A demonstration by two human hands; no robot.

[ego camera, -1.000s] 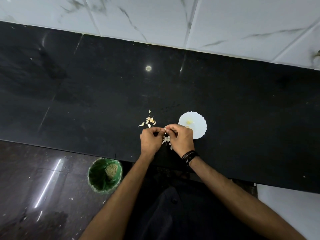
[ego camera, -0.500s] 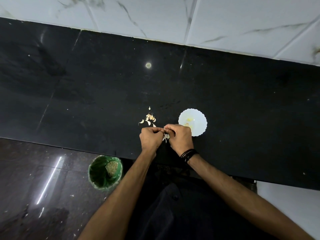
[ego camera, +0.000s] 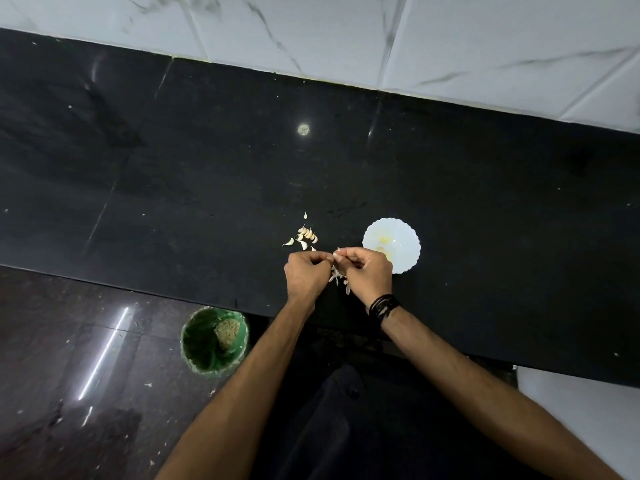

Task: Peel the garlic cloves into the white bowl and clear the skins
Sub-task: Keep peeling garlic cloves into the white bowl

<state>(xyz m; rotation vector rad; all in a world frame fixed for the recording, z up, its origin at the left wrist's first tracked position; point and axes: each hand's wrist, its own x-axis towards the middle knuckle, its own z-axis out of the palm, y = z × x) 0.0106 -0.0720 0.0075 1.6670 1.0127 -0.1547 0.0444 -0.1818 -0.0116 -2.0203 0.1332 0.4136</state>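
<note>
**Peeling a clove between heap and bowl**

Both hands are meeting over the near edge of the polished black stone desk. The left hand and the right hand are each pinching one small garlic clove between curled fingertips, apparently pulling its skin apart. Pale papery skins are lying on the desk just under the hands, likely dropped there to be gathered later. The little heap of unpeeled cream garlic cloves is sitting just beyond the left hand, within easy reach. The round white scalloped bowl is standing just beside the right hand, holding a few yellowish peeled pieces, so a finished clove needs only a short drop. A green-lined waste bin is waiting on the floor below the desk edge, probably for the skins.
</note>
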